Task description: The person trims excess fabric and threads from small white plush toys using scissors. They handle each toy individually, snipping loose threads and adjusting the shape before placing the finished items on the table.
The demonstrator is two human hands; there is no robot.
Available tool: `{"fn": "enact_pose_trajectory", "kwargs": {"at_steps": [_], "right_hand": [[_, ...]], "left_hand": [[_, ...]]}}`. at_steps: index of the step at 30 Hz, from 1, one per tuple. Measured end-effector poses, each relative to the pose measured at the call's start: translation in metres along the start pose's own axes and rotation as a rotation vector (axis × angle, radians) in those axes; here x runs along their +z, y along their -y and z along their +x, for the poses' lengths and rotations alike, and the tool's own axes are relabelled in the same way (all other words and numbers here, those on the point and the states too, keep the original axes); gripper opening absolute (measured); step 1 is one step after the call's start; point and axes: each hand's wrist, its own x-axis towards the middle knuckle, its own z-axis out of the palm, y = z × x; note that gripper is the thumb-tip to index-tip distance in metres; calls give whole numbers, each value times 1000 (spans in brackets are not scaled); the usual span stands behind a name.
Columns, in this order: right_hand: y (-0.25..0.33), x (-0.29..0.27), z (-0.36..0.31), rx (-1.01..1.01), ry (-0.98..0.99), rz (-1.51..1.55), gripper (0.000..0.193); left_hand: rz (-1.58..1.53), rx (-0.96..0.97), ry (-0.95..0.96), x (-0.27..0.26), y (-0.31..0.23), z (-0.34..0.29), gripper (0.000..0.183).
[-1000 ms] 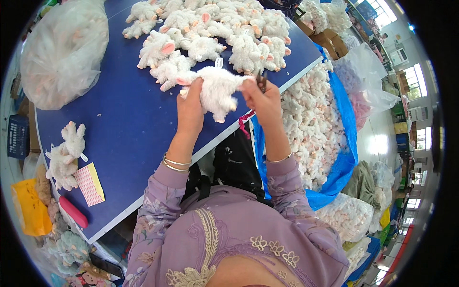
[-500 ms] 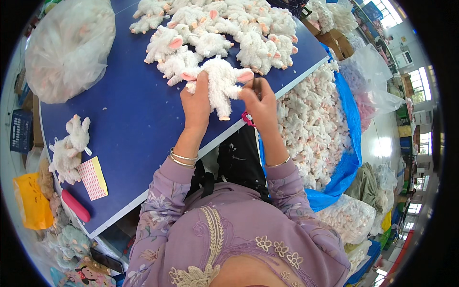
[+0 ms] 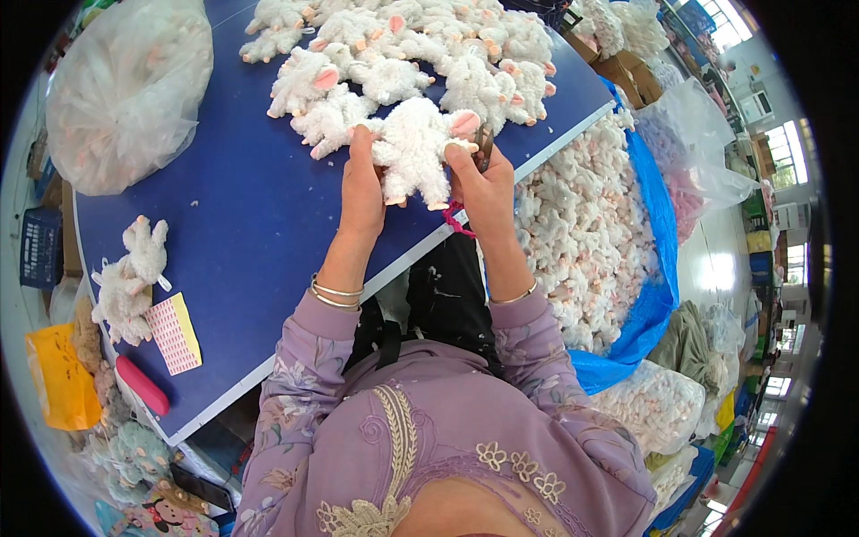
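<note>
A white fluffy plush toy with pink ears hangs between my two hands over the table's near edge. My left hand pinches its left side, thumb on the front and fingers behind. With thumb and fingers closed, my right hand grips the limb on the other side. That hand also keeps a small dark metal tool, probably thread snips, tucked at the index finger; its full shape is hidden. A bright pink cord dangles below that palm. Just beyond lies a heap of similar plush toys.
On the blue table sit a bulging clear plastic bag, two more plush toys, a sticker sheet and a pink case. At right, a blue sack brims with white plush pieces.
The plush toy has turned and come upright, its limbs spread between my hands. My left hand has slid lower along its side, and the dark tool in my right hand shows more clearly.
</note>
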Motion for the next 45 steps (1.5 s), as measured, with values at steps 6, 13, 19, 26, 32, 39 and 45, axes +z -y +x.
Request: {"fn": "enact_pose_trajectory", "kwargs": {"at_steps": [6, 13, 19, 26, 32, 39, 45], "right_hand": [[4, -4, 5, -25, -61, -36, 14], [1, -9, 6, 29, -66, 22, 11], [10, -23, 8, 44, -22, 114, 12], [59, -118, 34, -242, -183, 766, 44], [2, -55, 12, 228, 22, 259, 14], [-19, -17, 8, 292, 213, -105, 14], [-25, -14, 5, 298, 262, -159, 14]], "left_hand": [[224, -11, 71, 2, 0, -3, 64], [90, -64, -50, -8, 12, 3, 76], [214, 56, 128, -28, 4, 6, 67], [795, 600, -305, -47, -33, 11, 23], [1496, 560, -243, -63, -19, 20, 47], [1473, 393, -257, -51, -26, 16, 30], [1436, 559, -288, -58, -22, 18, 25]]}}
